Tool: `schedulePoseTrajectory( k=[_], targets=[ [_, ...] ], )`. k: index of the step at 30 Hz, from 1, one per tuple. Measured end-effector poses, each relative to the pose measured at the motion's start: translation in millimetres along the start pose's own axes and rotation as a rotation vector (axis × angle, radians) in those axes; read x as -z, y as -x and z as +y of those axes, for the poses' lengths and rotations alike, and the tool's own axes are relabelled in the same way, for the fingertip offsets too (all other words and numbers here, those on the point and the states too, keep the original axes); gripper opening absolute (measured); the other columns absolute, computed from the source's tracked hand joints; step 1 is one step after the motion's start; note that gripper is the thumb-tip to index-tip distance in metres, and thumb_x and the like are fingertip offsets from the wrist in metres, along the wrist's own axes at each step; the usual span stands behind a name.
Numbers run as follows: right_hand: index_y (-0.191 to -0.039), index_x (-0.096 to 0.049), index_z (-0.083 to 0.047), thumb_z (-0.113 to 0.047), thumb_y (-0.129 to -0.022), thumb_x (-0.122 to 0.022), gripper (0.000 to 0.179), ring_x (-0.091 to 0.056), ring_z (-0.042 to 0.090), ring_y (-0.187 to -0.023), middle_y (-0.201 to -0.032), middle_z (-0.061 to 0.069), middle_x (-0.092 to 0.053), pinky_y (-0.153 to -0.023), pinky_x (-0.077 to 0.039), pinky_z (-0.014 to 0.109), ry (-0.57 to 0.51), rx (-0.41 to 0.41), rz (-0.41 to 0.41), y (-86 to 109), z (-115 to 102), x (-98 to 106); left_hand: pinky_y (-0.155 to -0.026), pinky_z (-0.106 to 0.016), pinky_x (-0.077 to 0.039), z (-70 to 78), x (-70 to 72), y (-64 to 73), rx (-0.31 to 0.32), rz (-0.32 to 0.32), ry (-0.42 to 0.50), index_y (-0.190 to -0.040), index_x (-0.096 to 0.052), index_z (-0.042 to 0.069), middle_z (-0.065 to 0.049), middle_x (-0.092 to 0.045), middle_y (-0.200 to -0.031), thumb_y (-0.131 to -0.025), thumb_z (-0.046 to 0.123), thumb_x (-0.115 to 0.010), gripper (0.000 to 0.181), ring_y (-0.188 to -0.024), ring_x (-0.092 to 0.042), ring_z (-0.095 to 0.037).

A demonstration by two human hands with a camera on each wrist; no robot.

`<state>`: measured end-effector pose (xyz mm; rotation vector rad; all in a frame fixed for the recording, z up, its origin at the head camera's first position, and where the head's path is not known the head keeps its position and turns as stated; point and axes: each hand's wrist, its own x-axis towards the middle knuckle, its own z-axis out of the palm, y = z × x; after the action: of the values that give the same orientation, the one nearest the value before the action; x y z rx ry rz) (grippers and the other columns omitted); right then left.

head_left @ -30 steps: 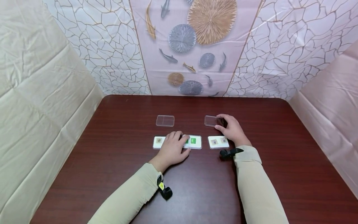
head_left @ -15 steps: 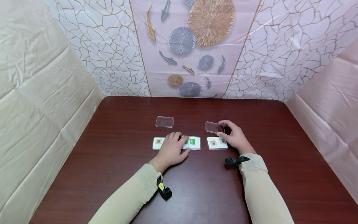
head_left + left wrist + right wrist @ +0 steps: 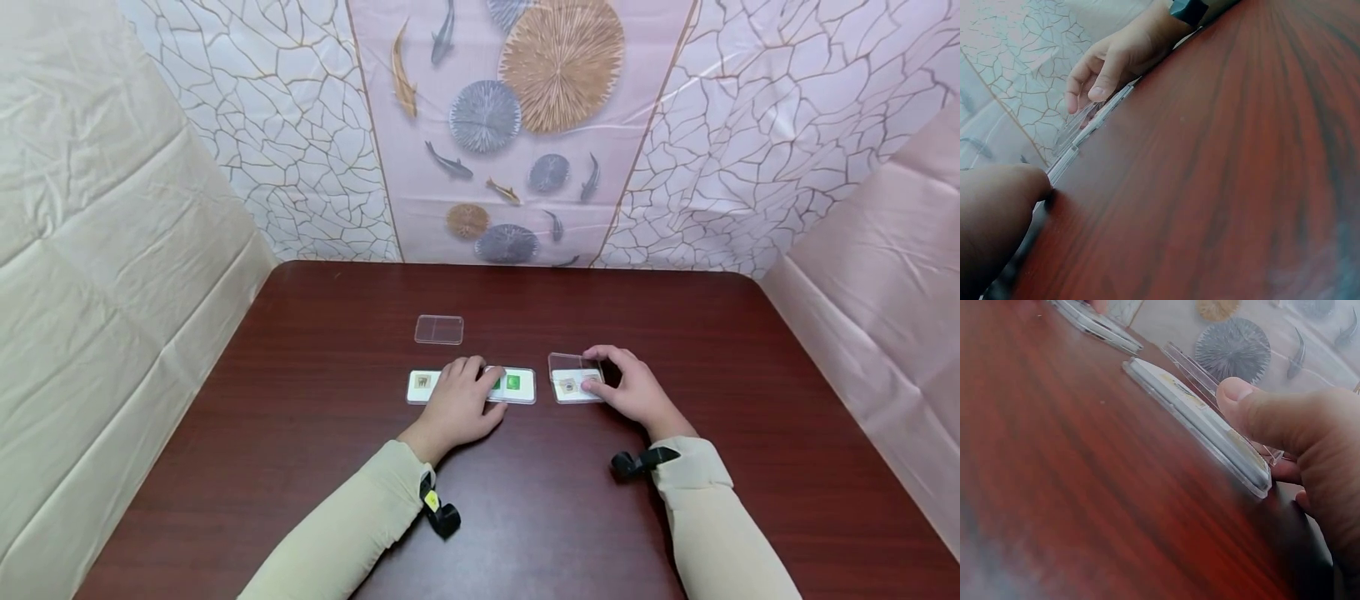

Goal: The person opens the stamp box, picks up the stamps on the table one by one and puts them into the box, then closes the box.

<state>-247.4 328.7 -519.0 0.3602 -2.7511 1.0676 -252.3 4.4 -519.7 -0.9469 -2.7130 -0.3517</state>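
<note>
My right hand [image 3: 636, 393] pinches a clear plastic lid [image 3: 564, 362] by its right end, thumb in front and fingers behind. The lid overlaps a flat clear case [image 3: 557, 392] that holds a white card with two small stamps. In the right wrist view the lid [image 3: 1186, 365] stands tilted close over the case [image 3: 1169, 394]. My left hand [image 3: 459, 408] rests palm down with fingers spread over the row to the left. Right of its fingers shows a case with green stamps [image 3: 522, 385]; on its other side a case with a brownish stamp [image 3: 422, 383] is partly covered.
A second clear lid [image 3: 439, 330] lies behind the left hand on the dark red wooden table [image 3: 315, 467]. Patterned cloth [image 3: 487, 175] hangs at the table's far edge, with pale cloth [image 3: 112, 250] at both sides. Each wrist wears a black strap camera.
The right hand has brought the clear lid from the table behind toward me, over the right-hand case. The left hand has stayed in place.
</note>
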Motion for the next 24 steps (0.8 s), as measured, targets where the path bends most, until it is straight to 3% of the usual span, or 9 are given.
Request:
schedulePoseTrajectory(
  k=[10,15,19,24],
  targets=[
    [-0.123,-0.064,-0.015,-0.015,-0.08,-0.086,0.048,-0.055,0.029,-0.115,-0.121,0.011,-0.064,-0.098,-0.04,0.048,0.035,0.053,0.031,12.7,-1.4,1.9,-0.103,-0.049,-0.042,1.7,2.7,0.5,-0.002,-0.008,-0.002,-0.134,-0.059,0.021,-0.009,-0.055,-0.12,-0.093,0.045,-0.062,0.047,-0.112,-0.052,-0.03],
    [-0.124,-0.065,-0.015,-0.015,-0.078,-0.088,0.051,-0.055,0.029,-0.116,-0.123,0.01,-0.064,-0.098,-0.04,0.047,0.038,0.058,0.031,16.5,-2.5,3.6,-0.106,-0.05,-0.039,3.9,-0.2,-2.2,-0.001,0.023,0.011,-0.137,-0.057,0.022,-0.01,-0.054,-0.122,-0.092,0.044,-0.063,0.05,-0.114,-0.051,-0.03],
    [-0.124,-0.065,-0.014,-0.014,-0.078,-0.088,0.051,-0.054,0.03,-0.116,-0.123,0.01,-0.064,-0.099,-0.039,0.048,0.022,0.06,0.028,17.9,-2.6,4.0,-0.108,-0.051,-0.035,11.3,-4.5,-8.2,-0.004,0.05,0.02,-0.135,-0.058,0.022,-0.012,-0.053,-0.128,-0.09,0.043,-0.063,0.05,-0.119,-0.049,-0.031],
    [-0.126,-0.064,-0.014,-0.013,-0.079,-0.087,0.053,-0.053,0.03,-0.118,-0.125,0.009,-0.064,-0.1,-0.039,0.048,0.033,0.075,0.016,17.3,-2.3,2.6,-0.113,-0.053,-0.029,27.9,-8.8,-18.8,0.01,0.04,0.021,-0.136,-0.058,0.024,-0.011,-0.05,-0.136,-0.091,0.045,-0.061,0.049,-0.127,-0.044,-0.03]
  ],
)
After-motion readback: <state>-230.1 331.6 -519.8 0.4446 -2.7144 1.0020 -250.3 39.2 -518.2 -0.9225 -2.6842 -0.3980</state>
